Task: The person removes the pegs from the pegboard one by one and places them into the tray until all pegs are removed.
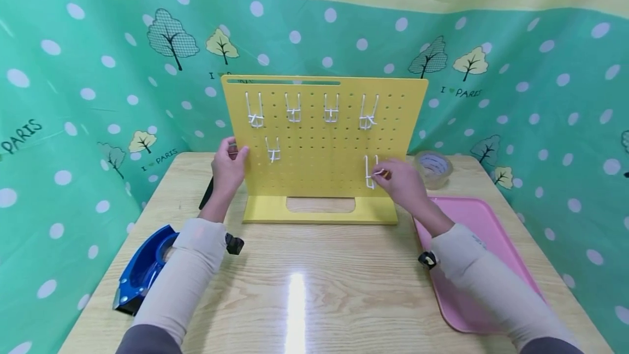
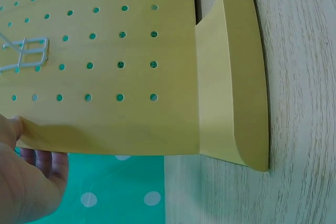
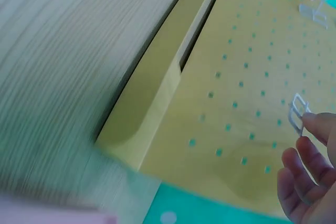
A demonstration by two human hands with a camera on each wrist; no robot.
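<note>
Head view: Legible on the green cloth backdrop [image 1: 324, 37]: "I" and "PARIS" with a small heart between, repeated beside printed trees. On the core of the tape roll [image 1: 437, 180]: marks too small to read. Upright on the woodgrain table [image 1: 344, 266]: flat yellow pegboard [image 1: 319, 171], perforated with small round holes, slotted at the top. On its face: five bent-wire hooks [image 1: 331, 120], four in the upper row, one lower left. At lower right: the held hook [image 1: 367, 171], white wire, in the right hand [image 1: 402, 179]. Beside the right forearm: smooth pink tray [image 1: 479, 228], corners rounded. By the left forearm: blue holder [image 1: 142, 272].

Left wrist view: At the pegboard's left edge, left hand [image 2: 31, 177] with thumb on the front face, fingers curled behind, gripping the panel.

Right wrist view: Thumb and index fingertip almost together, pinching the held hook; remaining fingers bent. Seating in the holes: not discernible.
</note>
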